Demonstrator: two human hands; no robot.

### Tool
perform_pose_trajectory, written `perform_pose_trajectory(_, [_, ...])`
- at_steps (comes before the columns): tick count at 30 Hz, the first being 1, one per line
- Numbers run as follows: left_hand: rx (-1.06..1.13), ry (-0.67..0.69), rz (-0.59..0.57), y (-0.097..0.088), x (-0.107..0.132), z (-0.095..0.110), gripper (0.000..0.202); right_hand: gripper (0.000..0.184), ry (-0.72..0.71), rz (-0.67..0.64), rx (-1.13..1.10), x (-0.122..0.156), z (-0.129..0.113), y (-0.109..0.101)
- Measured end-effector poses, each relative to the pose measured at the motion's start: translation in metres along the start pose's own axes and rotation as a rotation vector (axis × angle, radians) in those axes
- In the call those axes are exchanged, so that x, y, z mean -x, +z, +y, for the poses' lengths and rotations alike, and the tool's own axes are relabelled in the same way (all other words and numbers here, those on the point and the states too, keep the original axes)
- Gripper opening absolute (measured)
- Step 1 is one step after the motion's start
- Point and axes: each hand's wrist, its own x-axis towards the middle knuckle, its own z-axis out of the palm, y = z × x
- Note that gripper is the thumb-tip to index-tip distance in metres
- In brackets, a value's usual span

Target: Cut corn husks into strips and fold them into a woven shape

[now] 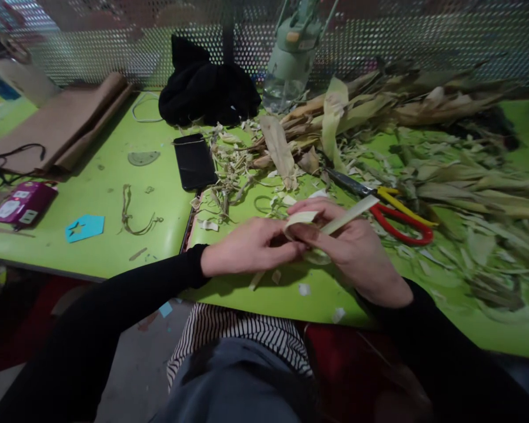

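both hands meet at a pale strip (pixel 350 215) looped between them. right hand (pixel 357 252): thumb and fingers closed on strip, free end sticking out past its knuckles. left hand (pixel 253 249): half curled, thumb and fingertips closed on the looped part. scissors (pixel 357 187) just beyond right hand, dried husks (pixel 476 188) farther out to its right. phone (pixel 195 163) beyond left hand, bottle (pixel 286 64) well ahead of both, all on green table (pixel 88 194).
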Motion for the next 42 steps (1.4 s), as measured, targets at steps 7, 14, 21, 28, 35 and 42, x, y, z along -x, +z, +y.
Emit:
perform_pose_trajectory(7, [0.178, -0.108, -0.051, 0.002, -0.001, -0.004, 0.025, 0.015, -0.013, -0.002, 0.024, 0.001, 0.001, 0.001])
perform_pose_trajectory(14, [0.319, -0.085, -0.090, 0.005, 0.001, -0.002, 0.022, 0.031, 0.068, 0.046, -0.067, 0.002, 0.002, -0.002])
perform_pose_trajectory(21, [0.410, -0.144, -0.048, 0.003, 0.000, 0.001, 0.016, 0.012, 0.004, 0.091, -0.010, 0.004, -0.003, 0.004])
perform_pose_trajectory(28, [0.594, -0.114, -0.070, 0.003, -0.001, -0.003, 0.020, 0.012, 0.148, 0.178, -0.242, 0.002, 0.007, 0.007])
perform_pose_trajectory(35, [0.535, -0.155, -0.115, 0.007, 0.002, -0.002, 0.023, 0.015, 0.185, 0.143, -0.241, 0.003, 0.010, 0.008])
perform_pose_trajectory(42, [0.476, -0.081, -0.100, 0.007, 0.005, 0.007, 0.019, 0.020, 0.257, 0.115, -0.353, 0.001, 0.006, 0.008])
